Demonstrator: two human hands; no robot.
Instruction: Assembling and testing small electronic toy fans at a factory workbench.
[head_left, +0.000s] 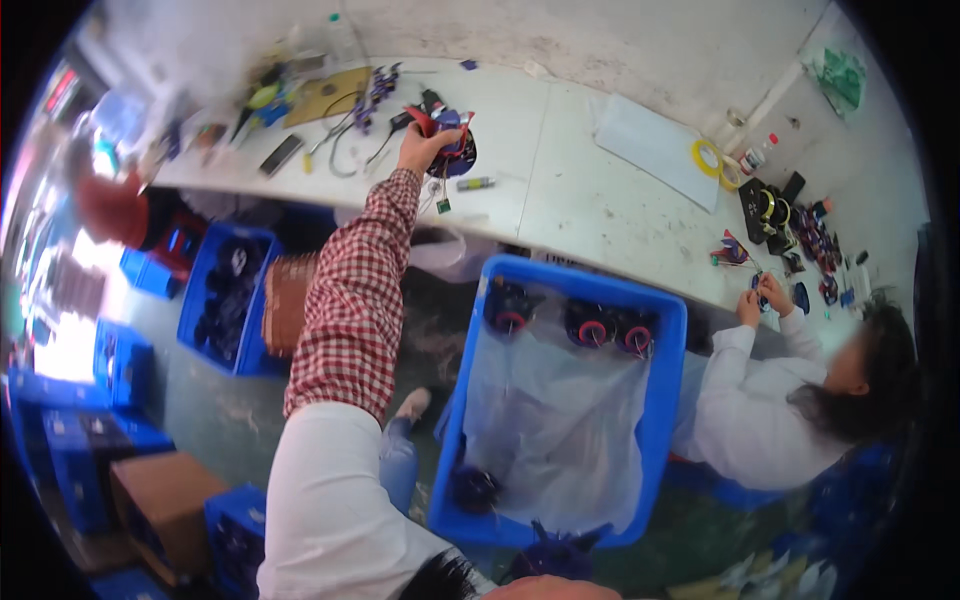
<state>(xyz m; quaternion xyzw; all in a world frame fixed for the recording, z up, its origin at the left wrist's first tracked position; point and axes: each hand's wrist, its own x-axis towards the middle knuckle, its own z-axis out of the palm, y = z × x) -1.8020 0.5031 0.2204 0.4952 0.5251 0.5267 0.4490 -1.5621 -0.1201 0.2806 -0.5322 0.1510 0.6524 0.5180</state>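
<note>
My left hand (422, 150) reaches far out over the white workbench (500, 215), its arm in a white sleeve with a red checked oversleeve. Its fingers are closed on a purple and red part (455, 122) with pointed red pieces. A dark round piece (460, 162) lies under or against that part. Thin wires lead down to a small green circuit board (443, 206) at the bench's front edge. Beside it lies a small grey-green cylinder (476, 184). A black hand tool (432, 102) lies just behind the held part. My right hand is not in view.
A blue bin (676, 400) lined with clear plastic holds several dark round parts. At its near edge is a dark purple pointed thing (552, 553). To the right, a co-worker (760, 400) handles a small part. Yellow tape rolls (706, 156) and a phone (281, 155) lie on the bench.
</note>
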